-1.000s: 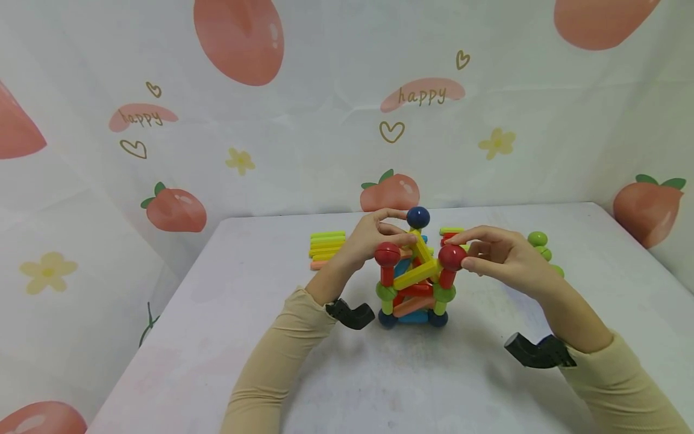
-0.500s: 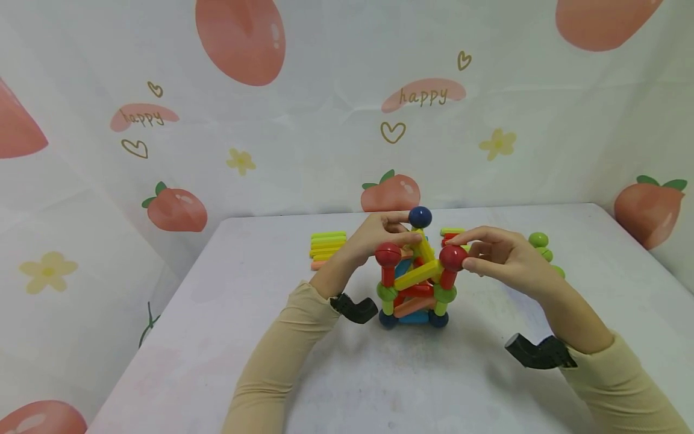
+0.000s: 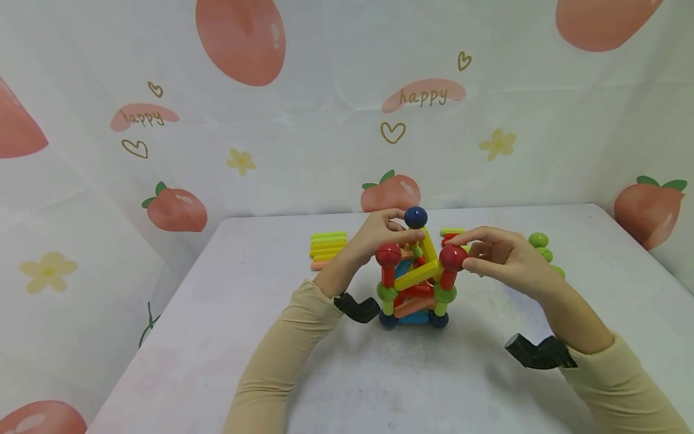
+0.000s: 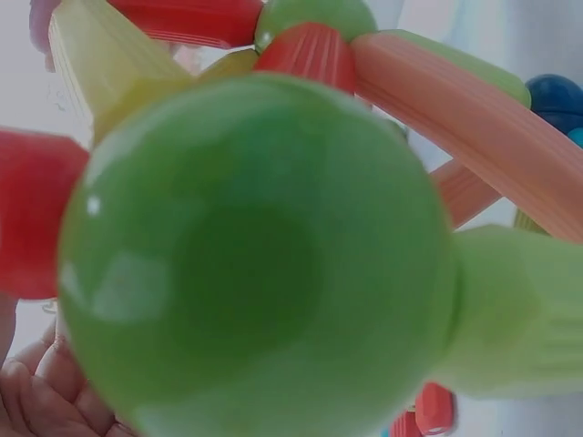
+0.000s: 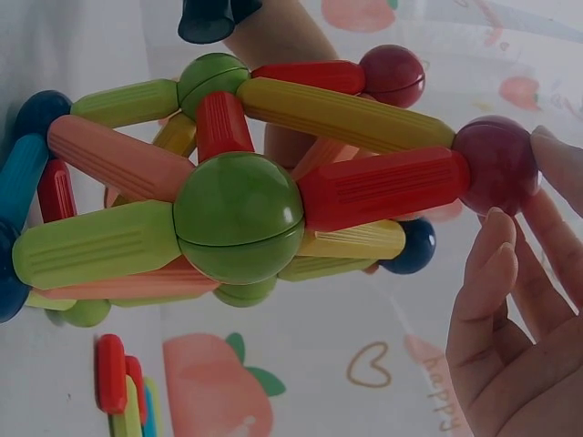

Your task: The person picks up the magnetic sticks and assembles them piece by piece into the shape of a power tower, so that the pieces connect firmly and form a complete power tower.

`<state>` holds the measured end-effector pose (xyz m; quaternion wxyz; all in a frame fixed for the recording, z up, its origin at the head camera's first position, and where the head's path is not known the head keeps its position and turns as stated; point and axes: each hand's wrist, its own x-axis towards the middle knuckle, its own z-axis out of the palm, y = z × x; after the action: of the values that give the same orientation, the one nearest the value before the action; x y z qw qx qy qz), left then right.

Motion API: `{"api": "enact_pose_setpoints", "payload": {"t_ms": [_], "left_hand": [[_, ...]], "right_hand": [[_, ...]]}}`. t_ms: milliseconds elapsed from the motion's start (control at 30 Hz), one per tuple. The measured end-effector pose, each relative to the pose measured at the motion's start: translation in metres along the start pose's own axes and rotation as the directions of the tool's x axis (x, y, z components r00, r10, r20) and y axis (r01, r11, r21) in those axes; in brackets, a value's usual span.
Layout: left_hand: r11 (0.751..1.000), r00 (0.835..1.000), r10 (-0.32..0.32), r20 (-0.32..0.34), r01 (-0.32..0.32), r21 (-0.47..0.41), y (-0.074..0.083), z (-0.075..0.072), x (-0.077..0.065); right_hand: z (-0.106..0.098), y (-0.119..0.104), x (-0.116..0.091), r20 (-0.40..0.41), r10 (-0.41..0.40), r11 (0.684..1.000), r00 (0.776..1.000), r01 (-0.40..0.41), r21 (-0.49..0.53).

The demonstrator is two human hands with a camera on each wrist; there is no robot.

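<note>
A magnetic stick-and-ball structure point(image 3: 416, 290) stands upright on the table, with dark blue balls at its base and green ones midway up. My left hand point(image 3: 373, 235) reaches behind the front left red ball point(image 3: 388, 255) and pinches at the dark blue ball point(image 3: 415, 217) on the back post. My right hand point(image 3: 504, 258) holds the front right red ball point(image 5: 498, 164) between thumb and fingers. A yellow stick point(image 3: 416, 275) slants down leftward from near that ball; another yellow stick point(image 3: 428, 244) runs back toward the dark blue ball. Up close, a green ball point(image 4: 255, 255) fills the left wrist view.
Yellow and green sticks point(image 3: 328, 244) lie in a stack behind my left wrist. More sticks point(image 3: 452, 231) are behind the structure, and several green balls point(image 3: 538, 240) sit to the right. A printed cloth point(image 3: 314, 138) hangs behind the white table point(image 3: 260, 271).
My left hand has shifted slightly, and the dark blue ball has moved a little left. The back yellow stick's upper end now stands right of the ball. My right hand stays in place.
</note>
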<state>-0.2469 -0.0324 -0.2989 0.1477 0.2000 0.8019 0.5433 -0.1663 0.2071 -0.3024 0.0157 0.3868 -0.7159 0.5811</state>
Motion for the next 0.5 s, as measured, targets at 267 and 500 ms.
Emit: {"api": "enact_pose_setpoints", "payload": {"t_ms": [267,500], "left_hand": [[0.998,0.998,0.064,0.001,-0.064,0.014,-0.004,-0.005,-0.002],[0.996,0.997,0.080,0.000,-0.080,0.050,-0.010,-0.022,-0.018]], "right_hand": [[-0.001,0.001,0.000,-0.003,0.009,1.000,1.000,-0.009,-0.022],[0.000,0.001,0.000,-0.027,0.011,0.999,1.000,-0.013,-0.047]]}}
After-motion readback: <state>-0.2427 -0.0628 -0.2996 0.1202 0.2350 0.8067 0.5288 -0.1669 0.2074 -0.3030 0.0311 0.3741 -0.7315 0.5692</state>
